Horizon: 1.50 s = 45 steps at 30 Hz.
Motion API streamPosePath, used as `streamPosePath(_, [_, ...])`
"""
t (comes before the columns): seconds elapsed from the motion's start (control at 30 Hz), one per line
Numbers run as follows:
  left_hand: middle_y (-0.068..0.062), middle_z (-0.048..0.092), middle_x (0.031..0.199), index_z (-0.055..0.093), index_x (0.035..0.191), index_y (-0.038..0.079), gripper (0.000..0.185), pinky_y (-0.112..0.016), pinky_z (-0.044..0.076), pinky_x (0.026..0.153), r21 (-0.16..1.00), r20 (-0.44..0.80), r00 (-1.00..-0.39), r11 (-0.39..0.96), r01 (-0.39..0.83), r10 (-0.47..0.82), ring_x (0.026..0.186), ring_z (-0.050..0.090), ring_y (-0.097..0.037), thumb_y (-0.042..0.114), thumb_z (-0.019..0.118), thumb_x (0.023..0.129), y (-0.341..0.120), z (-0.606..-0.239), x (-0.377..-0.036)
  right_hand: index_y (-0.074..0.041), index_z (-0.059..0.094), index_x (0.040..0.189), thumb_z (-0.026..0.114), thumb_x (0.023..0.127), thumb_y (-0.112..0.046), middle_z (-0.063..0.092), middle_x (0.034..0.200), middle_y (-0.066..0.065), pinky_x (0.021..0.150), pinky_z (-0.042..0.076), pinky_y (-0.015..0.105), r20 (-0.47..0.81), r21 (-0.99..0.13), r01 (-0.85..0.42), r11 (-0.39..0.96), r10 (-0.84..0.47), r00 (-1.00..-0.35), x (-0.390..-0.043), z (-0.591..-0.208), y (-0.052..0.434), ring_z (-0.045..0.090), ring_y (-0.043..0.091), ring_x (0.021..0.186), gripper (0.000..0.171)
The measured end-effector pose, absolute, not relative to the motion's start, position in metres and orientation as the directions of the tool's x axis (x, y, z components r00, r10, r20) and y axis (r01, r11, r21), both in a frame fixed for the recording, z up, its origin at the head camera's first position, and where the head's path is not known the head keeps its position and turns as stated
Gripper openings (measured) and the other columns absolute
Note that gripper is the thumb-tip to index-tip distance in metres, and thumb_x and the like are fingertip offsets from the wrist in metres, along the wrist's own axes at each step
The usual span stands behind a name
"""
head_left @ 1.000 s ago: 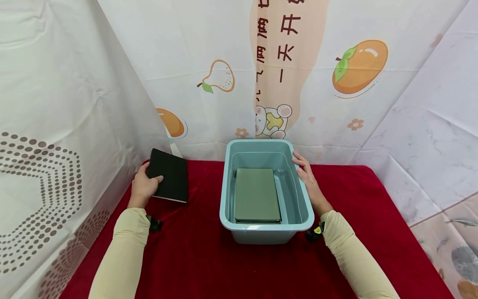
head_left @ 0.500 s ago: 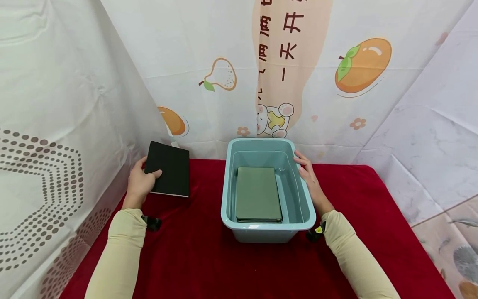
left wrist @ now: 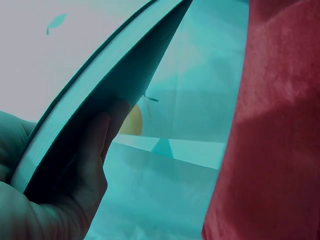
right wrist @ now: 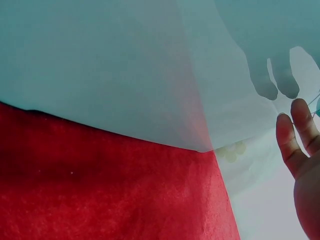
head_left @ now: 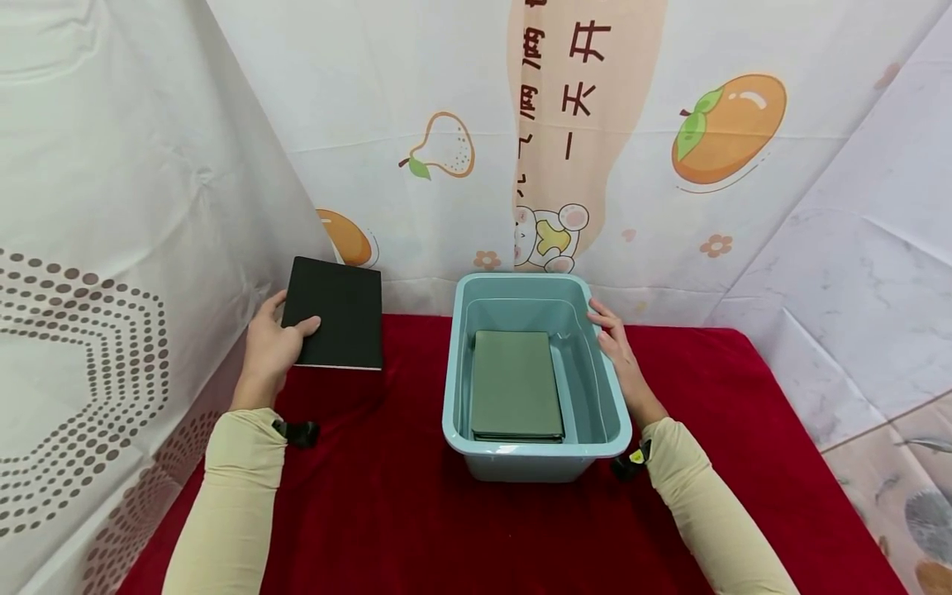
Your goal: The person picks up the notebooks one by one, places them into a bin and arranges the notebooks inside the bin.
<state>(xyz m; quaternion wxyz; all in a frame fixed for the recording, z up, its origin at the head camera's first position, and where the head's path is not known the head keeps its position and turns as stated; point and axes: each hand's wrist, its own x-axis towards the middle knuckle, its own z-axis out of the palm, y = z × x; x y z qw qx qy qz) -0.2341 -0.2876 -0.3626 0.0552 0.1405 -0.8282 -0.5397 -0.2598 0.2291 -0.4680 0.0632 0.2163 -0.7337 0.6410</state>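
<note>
left hand (head_left: pixel 271 351) grasps the black notebook (head_left: pixel 335 324), thumb on top of the cover and fingers (left wrist: pixel 97 145) underneath, holding it clear of the red cloth (head_left: pixel 416 521). right hand (head_left: pixel 613 347) rests with relaxed fingers on the right rim of the blue bin (head_left: pixel 457 388). a green notebook (head_left: pixel 515 384) lies flat inside the bin.

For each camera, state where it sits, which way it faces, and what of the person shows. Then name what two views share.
Head: worn on the head, looking forward and down at the bin and green notebook; both forearms and hands show.
Left wrist: beside the left hand, looking along its fingers gripping the black notebook.
Right wrist: beside the right hand, facing the bin wall; fingers show.
Shared: head and left wrist both show the black notebook.
</note>
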Motion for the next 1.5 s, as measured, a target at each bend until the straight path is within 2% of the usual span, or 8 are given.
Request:
streamPosePath(0.1, [-0.015, 0.032, 0.166, 0.011, 0.166, 0.024, 0.081, -0.012, 0.053, 0.074, 0.913, -0.062, -0.955, 0.37, -0.171, -0.289, 0.128, 0.059, -0.029, 0.028, 0.06, 0.102, -0.284, -0.357, -0.232, -0.01, 0.03, 0.155, 0.032, 0.111, -0.029, 0.016, 0.17, -0.006, 0.108, 0.036, 0.018, 0.37, -0.914, -0.397, 0.082, -0.235, -0.899, -0.26, -0.468, 0.23, 0.013, 0.02, 0.157, 0.048])
streamPosePath(0.2, [-0.016, 0.036, 0.164, 0.011, 0.166, 0.025, 0.08, -0.013, 0.055, 0.075, 0.923, -0.061, -0.957, 0.348, -0.162, -0.282, 0.112, 0.064, -0.015, 0.029, 0.061, 0.102, -0.279, -0.351, -0.229, -0.011, 0.029, 0.156, 0.032, 0.111, -0.028, 0.015, 0.17, -0.005, 0.108, 0.036, 0.018, 0.37, -0.913, -0.4, 0.087, -0.238, -0.898, -0.26, -0.468, 0.23, 0.013, 0.022, 0.157, 0.048])
streamPosePath(0.37, [-0.019, 0.038, 0.162, 0.012, 0.166, 0.027, 0.081, -0.014, 0.056, 0.075, 0.947, -0.058, -0.963, 0.292, -0.136, -0.262, 0.091, 0.062, 0.003, 0.028, 0.061, 0.102, -0.273, -0.342, -0.227, -0.012, 0.03, 0.156, 0.033, 0.111, -0.029, 0.015, 0.171, -0.004, 0.109, 0.036, 0.017, 0.371, -0.913, -0.399, 0.083, -0.234, -0.899, -0.261, -0.468, 0.23, 0.012, 0.022, 0.158, 0.048])
streamPosePath(0.57, [-0.02, 0.044, 0.154, 0.015, 0.165, 0.028, 0.082, -0.017, 0.059, 0.073, 0.98, -0.062, -0.968, 0.171, -0.106, -0.243, 0.084, 0.068, 0.002, 0.022, 0.065, 0.1, -0.268, -0.333, -0.226, -0.013, 0.03, 0.156, 0.033, 0.111, -0.03, 0.016, 0.17, -0.005, 0.109, 0.036, 0.018, 0.37, -0.913, -0.398, 0.087, -0.233, -0.899, -0.262, -0.468, 0.23, 0.012, 0.022, 0.158, 0.048])
streamPosePath(0.67, [-0.009, 0.053, 0.135, 0.017, 0.164, 0.029, 0.084, -0.019, 0.059, 0.071, 0.989, -0.061, -0.971, 0.119, -0.091, -0.233, 0.081, 0.07, -0.001, 0.019, 0.068, 0.098, -0.265, -0.328, -0.226, -0.012, 0.03, 0.156, 0.033, 0.111, -0.029, 0.016, 0.17, -0.005, 0.109, 0.036, 0.018, 0.373, -0.912, -0.401, 0.084, -0.233, -0.898, -0.262, -0.468, 0.23, 0.012, 0.022, 0.158, 0.048])
streamPosePath(0.83, [0.005, 0.054, 0.115, 0.018, 0.164, 0.03, 0.088, -0.02, 0.06, 0.07, 0.994, -0.048, -0.981, 0.084, -0.065, -0.189, 0.078, 0.072, -0.002, 0.015, 0.071, 0.096, -0.26, -0.322, -0.228, -0.01, 0.029, 0.156, 0.033, 0.111, -0.027, 0.016, 0.17, -0.005, 0.109, 0.036, 0.018, 0.374, -0.912, -0.401, 0.081, -0.236, -0.897, -0.261, -0.468, 0.231, 0.012, 0.023, 0.158, 0.048])
streamPosePath(1.27, [0.002, 0.054, 0.129, 0.008, 0.165, 0.03, 0.096, -0.021, 0.061, 0.074, 0.999, -0.03, -0.999, -0.015, -0.029, -0.043, 0.08, 0.075, -0.004, 0.011, 0.071, 0.095, -0.239, -0.305, -0.23, -0.007, 0.028, 0.156, 0.034, 0.111, -0.028, 0.015, 0.17, -0.006, 0.108, 0.038, 0.017, 0.365, -0.918, -0.392, 0.069, -0.245, -0.898, -0.26, -0.468, 0.232, 0.011, 0.022, 0.157, 0.05])
streamPosePath(1.5, [-0.012, 0.04, 0.157, 0.001, 0.165, 0.033, 0.1, -0.023, 0.061, 0.076, 0.999, -0.028, -1.0, -0.042, -0.028, 0.001, 0.086, 0.075, -0.004, 0.007, 0.069, 0.096, -0.224, -0.294, -0.234, -0.008, 0.03, 0.155, 0.033, 0.111, -0.03, 0.016, 0.17, -0.007, 0.107, 0.036, 0.015, 0.357, -0.915, -0.389, 0.11, -0.233, -0.905, -0.261, -0.468, 0.23, 0.012, 0.021, 0.157, 0.05])
